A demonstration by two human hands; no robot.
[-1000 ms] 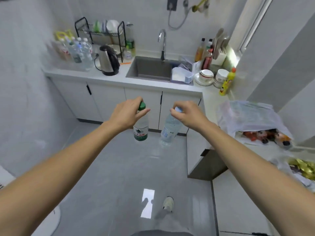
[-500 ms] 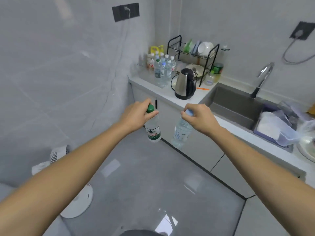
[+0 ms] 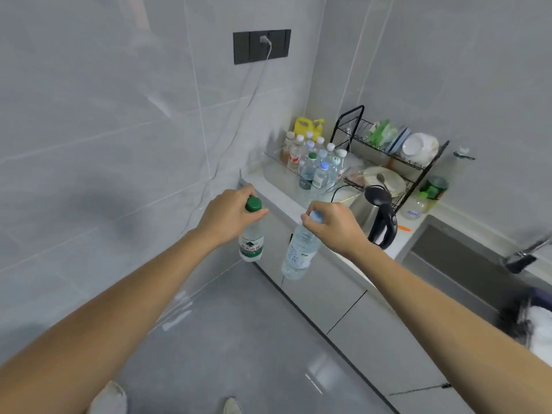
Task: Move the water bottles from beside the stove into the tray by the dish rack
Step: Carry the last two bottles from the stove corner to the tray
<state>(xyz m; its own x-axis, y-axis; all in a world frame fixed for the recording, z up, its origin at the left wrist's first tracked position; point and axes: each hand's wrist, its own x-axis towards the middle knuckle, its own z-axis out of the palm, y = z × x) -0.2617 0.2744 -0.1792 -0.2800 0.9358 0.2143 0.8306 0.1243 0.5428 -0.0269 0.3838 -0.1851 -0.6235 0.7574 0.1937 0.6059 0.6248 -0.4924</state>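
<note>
My left hand (image 3: 228, 215) grips a green-capped water bottle (image 3: 251, 245) by its neck; it hangs upright in front of the counter's left end. My right hand (image 3: 334, 224) holds a blue-capped water bottle (image 3: 298, 255) by the cap, its body tilted down and left over the cabinet front. In the back corner of the counter stands a clear tray (image 3: 274, 170) with several bottles (image 3: 316, 165) in it, just left of the black dish rack (image 3: 391, 156). Both hands are short of the tray, below counter height.
A steel kettle with black handle (image 3: 375, 218) stands on the counter right of my right hand, in front of the rack. The sink (image 3: 460, 261) lies further right. A white cable (image 3: 230, 144) runs down the left wall from a black socket panel (image 3: 262, 46).
The view has swung left and closer to the counter corner; the tray and dish rack are now nearer. Both hands keep the same grip on their bottles.
</note>
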